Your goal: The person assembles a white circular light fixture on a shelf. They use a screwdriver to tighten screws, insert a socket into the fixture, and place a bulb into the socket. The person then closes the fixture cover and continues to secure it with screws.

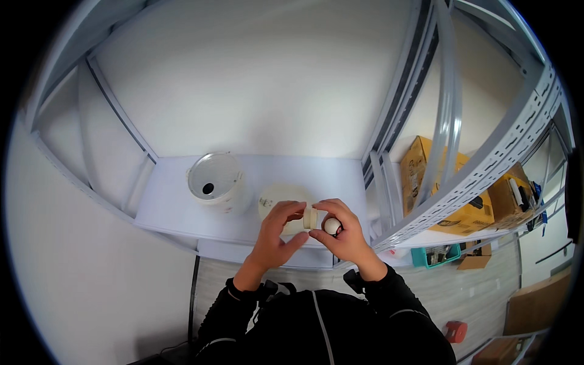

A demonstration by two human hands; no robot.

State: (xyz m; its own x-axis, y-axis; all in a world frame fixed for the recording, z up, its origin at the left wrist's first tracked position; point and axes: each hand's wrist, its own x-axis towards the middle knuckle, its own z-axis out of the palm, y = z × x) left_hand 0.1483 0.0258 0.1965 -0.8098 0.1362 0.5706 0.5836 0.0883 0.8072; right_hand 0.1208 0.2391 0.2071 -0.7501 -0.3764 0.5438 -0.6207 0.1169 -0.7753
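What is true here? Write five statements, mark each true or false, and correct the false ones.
1. The right hand holds a rounded white thing. True.
2. A cream piece is between that hand and the left hand. True.
3. Both sleeves are yellow. False: black sleeves cover both arms.
4. The bucket is right of both hands. False: the pale bucket is left.
5. A teal basket is right of both hands. True.

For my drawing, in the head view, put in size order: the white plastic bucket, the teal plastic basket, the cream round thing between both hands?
1. White plastic bucket
2. Teal plastic basket
3. Cream round thing, partly covered by fingers
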